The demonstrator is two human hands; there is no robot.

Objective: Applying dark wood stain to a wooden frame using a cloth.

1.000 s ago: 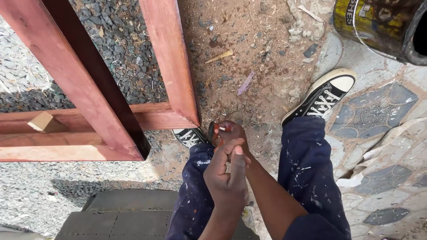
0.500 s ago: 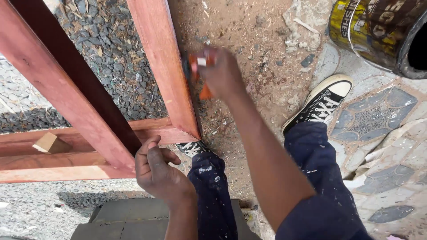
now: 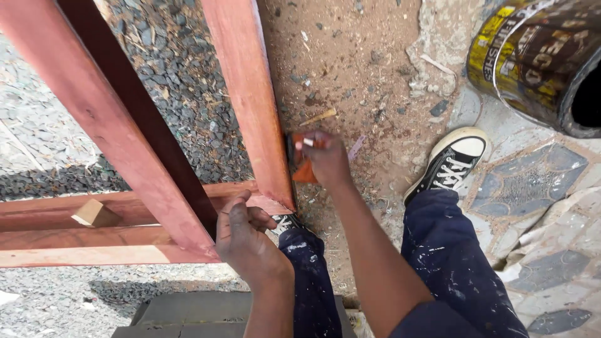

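Lower on the post (image 3: 250, 106), right hand (image 3: 325, 159) pressed an orange pad (image 3: 302, 166) flat; left hand (image 3: 247, 235), fingers loosely curled and empty, steadied the rail (image 3: 125, 219).

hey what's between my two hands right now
The bottom end of the red upright post, seen in the head view: left hand sits beside it, right hand presses an orange pad against its other side.

Right hand (image 3: 325, 159) extended forward on a nearly straight forearm, fingers curled shut and knuckles turned up; left hand (image 3: 245, 236) drawn in lower and nearer the body, wrist bent, fingers loosely curled and partly spread, gripping nothing
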